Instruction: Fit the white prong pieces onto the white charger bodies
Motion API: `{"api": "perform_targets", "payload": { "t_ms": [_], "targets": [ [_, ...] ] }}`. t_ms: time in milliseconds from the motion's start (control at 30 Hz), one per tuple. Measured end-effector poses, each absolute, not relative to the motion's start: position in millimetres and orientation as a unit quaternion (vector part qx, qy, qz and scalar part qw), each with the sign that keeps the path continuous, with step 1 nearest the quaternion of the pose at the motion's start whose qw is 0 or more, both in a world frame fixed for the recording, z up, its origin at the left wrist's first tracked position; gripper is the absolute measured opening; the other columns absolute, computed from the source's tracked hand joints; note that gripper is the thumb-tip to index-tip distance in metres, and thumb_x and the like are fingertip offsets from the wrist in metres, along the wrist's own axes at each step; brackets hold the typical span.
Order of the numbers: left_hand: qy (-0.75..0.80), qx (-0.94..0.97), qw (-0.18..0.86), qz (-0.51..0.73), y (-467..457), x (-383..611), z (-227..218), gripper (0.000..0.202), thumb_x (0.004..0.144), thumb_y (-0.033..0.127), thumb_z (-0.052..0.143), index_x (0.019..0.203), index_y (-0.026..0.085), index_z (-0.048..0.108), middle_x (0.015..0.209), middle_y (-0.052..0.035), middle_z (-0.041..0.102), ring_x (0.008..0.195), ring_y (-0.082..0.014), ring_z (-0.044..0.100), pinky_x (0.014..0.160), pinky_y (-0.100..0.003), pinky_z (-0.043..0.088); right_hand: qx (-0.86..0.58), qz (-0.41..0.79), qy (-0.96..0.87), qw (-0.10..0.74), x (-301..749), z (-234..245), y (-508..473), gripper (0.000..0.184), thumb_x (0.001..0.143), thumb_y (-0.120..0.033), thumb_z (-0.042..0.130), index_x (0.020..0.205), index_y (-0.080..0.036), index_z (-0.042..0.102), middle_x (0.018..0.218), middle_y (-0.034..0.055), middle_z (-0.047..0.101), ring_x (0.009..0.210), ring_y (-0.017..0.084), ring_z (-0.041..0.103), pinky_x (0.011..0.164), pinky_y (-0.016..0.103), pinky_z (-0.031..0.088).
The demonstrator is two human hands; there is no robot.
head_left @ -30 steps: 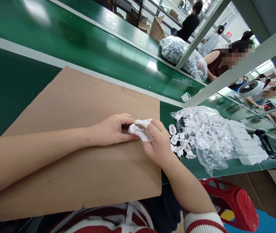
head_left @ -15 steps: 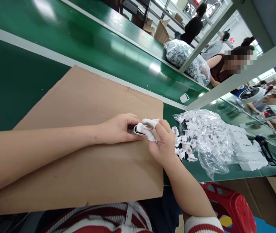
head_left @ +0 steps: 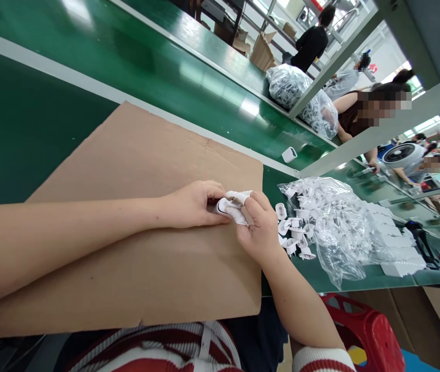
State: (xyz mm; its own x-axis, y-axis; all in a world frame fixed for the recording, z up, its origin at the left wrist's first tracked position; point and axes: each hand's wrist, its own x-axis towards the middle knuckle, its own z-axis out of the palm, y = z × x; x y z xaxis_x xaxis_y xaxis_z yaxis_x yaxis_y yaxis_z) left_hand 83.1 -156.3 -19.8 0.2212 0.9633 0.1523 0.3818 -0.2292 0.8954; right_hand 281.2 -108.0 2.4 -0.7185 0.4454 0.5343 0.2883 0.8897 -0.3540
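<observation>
My left hand (head_left: 194,205) and my right hand (head_left: 258,227) meet over a brown cardboard sheet (head_left: 135,206) on the green bench. Both pinch one small white plastic part (head_left: 228,207) between them; white finger cots cover my right fingertips. The left fingers curl round the part's left end, the right thumb and forefinger hold its right end. Just right of my right hand lie several loose white plastic parts (head_left: 292,235) spilling from a clear plastic bag (head_left: 332,222).
A green conveyor belt (head_left: 146,57) runs behind the cardboard, with a small white part (head_left: 288,154) on it and a second filled bag (head_left: 297,93) further off. Other people sit across the line. A red stool (head_left: 367,325) stands at lower right.
Both hands have stayed together on the white part, with only slight finger shifts. The view has drifted a little, so the scene sits somewhat to the right.
</observation>
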Motion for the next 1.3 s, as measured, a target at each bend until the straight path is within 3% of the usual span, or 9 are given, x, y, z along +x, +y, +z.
{"api": "perform_targets", "payload": {
  "t_ms": [233,533,700,967,1133,1233,1300],
  "targets": [
    [0.49,0.68,0.384,0.388,-156,82,-22,0.024,0.083,0.043,0.073,0.079,0.02,0.07,0.081,-0.0001,0.06,0.078,-0.0178,0.06,0.068,-0.027,0.046,-0.194,0.112,-0.922,0.316,281,4,-109,0.024,0.09,-0.007,0.056,0.107,-0.023,0.063,0.09,0.0061,0.06,0.086,0.023,0.06,0.074,0.034,0.051],
    [0.5,0.671,0.384,0.39,-156,84,-26,0.026,0.08,0.045,0.073,0.08,0.02,0.069,0.086,-0.001,0.063,0.084,-0.0203,0.062,0.072,-0.03,0.047,-0.189,0.072,-0.929,0.31,279,3,-112,0.02,0.086,-0.004,0.054,0.085,-0.023,0.057,0.078,0.0034,0.056,0.075,0.02,0.052,0.067,0.032,0.043],
    [0.51,0.671,0.372,0.388,-156,84,-27,0.026,0.08,0.046,0.073,0.078,0.02,0.067,0.08,0.0002,0.06,0.078,-0.019,0.061,0.067,-0.029,0.045,-0.217,0.092,-0.928,0.29,277,7,-109,0.018,0.082,-0.005,0.054,0.08,-0.023,0.054,0.077,0.0022,0.055,0.071,0.018,0.051,0.065,0.03,0.04],
    [0.508,0.675,0.357,0.397,-157,86,-27,0.032,0.081,0.05,0.073,0.078,0.019,0.067,0.077,-0.0002,0.059,0.075,-0.0188,0.059,0.065,-0.028,0.044,-0.235,0.096,-0.929,0.271,275,9,-109,0.014,0.08,-0.009,0.054,0.078,-0.023,0.056,0.075,0.0024,0.058,0.074,0.02,0.056,0.074,0.031,0.046],
    [0.506,0.67,0.351,0.415,-160,91,-33,0.034,0.081,0.052,0.074,0.085,0.019,0.068,0.083,-0.0017,0.064,0.08,-0.0206,0.062,0.069,-0.029,0.048,-0.259,0.129,-0.916,0.279,279,4,-112,0.018,0.083,-0.011,0.057,0.093,-0.023,0.064,0.087,0.0033,0.068,0.087,0.021,0.064,0.105,0.041,0.047],
    [0.517,0.646,0.378,0.417,-161,94,-30,0.035,0.08,0.052,0.074,0.091,0.019,0.07,0.092,-0.0036,0.068,0.085,-0.0226,0.065,0.074,-0.031,0.051,-0.288,0.191,-0.901,0.263,294,20,-108,0.037,0.087,-0.022,0.066,0.124,-0.025,0.062,0.115,0.0068,0.07,0.103,0.022,0.066,0.099,0.038,0.052],
    [0.533,0.62,0.415,0.397,-156,92,-24,0.036,0.078,0.052,0.076,0.092,0.02,0.07,0.09,-0.0034,0.07,0.083,-0.0232,0.067,0.073,-0.032,0.053,-0.324,0.174,-0.898,0.241,313,35,-101,0.051,0.086,-0.028,0.072,0.134,-0.026,0.059,0.133,0.0111,0.062,0.119,0.027,0.061,0.097,0.04,0.052]
  ]
}}
